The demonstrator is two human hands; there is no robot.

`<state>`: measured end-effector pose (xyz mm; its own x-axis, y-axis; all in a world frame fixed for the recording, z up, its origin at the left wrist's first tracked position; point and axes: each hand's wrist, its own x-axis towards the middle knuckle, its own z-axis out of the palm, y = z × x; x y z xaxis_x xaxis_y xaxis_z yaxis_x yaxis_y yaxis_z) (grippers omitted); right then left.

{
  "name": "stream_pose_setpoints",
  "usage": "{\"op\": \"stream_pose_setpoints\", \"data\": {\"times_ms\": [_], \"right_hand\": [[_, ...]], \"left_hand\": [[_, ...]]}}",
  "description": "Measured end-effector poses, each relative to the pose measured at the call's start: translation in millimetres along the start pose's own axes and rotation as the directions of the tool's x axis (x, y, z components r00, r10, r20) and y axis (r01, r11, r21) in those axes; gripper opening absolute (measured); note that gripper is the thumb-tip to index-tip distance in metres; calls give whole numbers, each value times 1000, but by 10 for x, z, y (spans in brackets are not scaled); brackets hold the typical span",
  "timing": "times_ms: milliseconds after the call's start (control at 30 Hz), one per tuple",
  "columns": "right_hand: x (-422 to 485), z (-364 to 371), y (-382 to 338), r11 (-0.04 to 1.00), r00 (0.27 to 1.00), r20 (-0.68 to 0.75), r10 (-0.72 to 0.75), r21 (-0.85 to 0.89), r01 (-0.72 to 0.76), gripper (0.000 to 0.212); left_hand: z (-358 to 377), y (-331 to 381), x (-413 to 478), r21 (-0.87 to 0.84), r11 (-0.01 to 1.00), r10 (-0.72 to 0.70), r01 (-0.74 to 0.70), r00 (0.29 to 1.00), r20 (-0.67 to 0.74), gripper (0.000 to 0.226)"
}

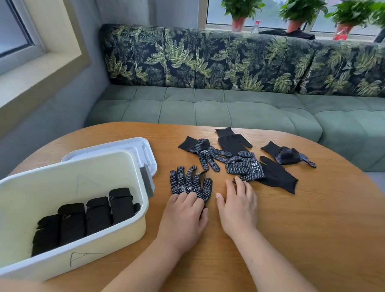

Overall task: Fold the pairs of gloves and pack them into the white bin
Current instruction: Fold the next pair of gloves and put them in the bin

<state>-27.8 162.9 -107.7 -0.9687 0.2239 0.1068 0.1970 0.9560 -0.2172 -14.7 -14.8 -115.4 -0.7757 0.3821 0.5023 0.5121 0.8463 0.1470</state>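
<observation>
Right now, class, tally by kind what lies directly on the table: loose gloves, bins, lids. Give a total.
Loose gloves: 6
Bin: 1
Lid: 1
Total: 8

Dotted knit gloves (190, 186), seemingly matt wood-grain table (294, 229), smooth plastic bin (129, 229).

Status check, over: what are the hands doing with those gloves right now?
Left hand flat on a dotted glove; right hand open, fingertips at the loose gloves. Folded bundles in the white bin. Nothing blocking.
</observation>
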Motion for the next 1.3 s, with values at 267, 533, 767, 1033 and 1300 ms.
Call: {"op": "stream_pose_setpoints", "data": {"times_ms": [267, 533, 767, 1033, 1300], "right_hand": [[-39, -59, -5, 999, 996, -83, -6, -54, 1, 51], [367, -149, -337, 938, 938, 35, -345, 38, 344, 52], [627, -37, -441, 967, 963, 108, -247, -34, 252, 67], [567, -117, -185, 931, 984, 68, -168, -318, 180, 63], [429, -82, -207, 904, 910, 113, -399, -120, 411, 70]], "left_hand": [[-58, 35, -150, 55, 984, -171, 167, 982, 81, 18], [-60, -2, -226, -16, 973, -227, 228, 971, 70, 30], [-53, -6, -198, -61, 978, -192, 197, 978, 83, 26], [-107, 16, -198, 21, 966, -258, 257, 962, 88, 26], [-110, 18, -212, 36, 960, -280, 277, 957, 83, 28]]}}
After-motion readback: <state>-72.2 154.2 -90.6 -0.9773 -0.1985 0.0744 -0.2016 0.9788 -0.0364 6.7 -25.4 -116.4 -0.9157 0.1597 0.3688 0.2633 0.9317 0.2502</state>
